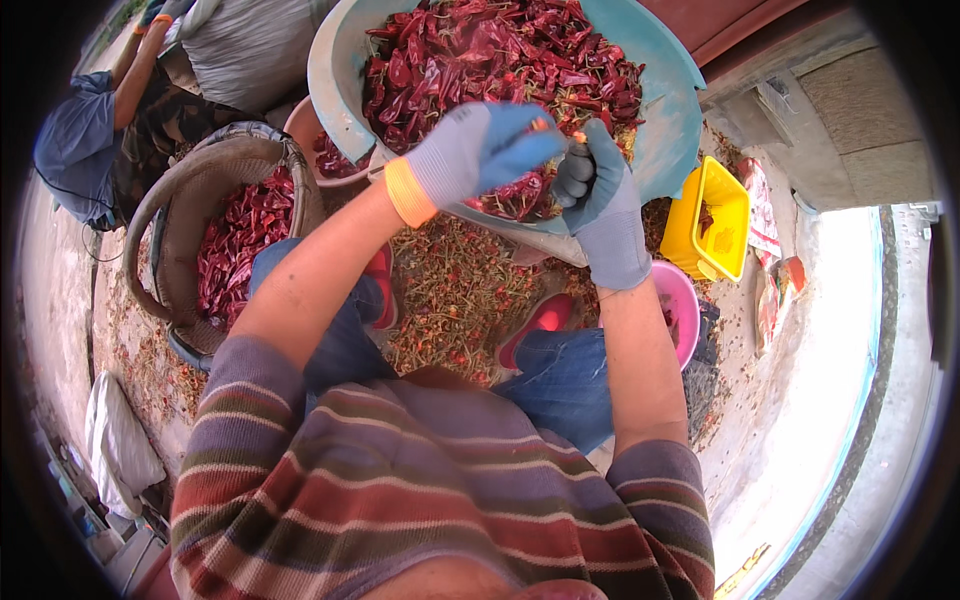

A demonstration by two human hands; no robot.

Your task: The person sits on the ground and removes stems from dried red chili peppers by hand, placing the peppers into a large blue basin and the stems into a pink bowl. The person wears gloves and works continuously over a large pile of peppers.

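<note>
My left hand (487, 154), in a grey-and-blue coated work glove with an orange cuff, is over the near part of a heap of dried red chili peppers (487, 67). Motion blurs its fingers, and a small orange-red spot shows near the fingertips. Close to its right is my gloved right hand (604, 195), fingers curled and thumb raised. Another small orange-red bit shows by that thumb; whether it is pepper or a bare fingertip is unclear. The peppers fill a large light-blue plastic tub (671, 112) with a cut-away rim.
On my left stands a handled woven basket (142, 247) of red peppers, with a pink basin (304, 127) behind it. A yellow bin (682, 225) and a pink bucket (686, 300) are at right. Stems (457, 292) litter the floor between my shoes. Another person (82, 150) is at far left.
</note>
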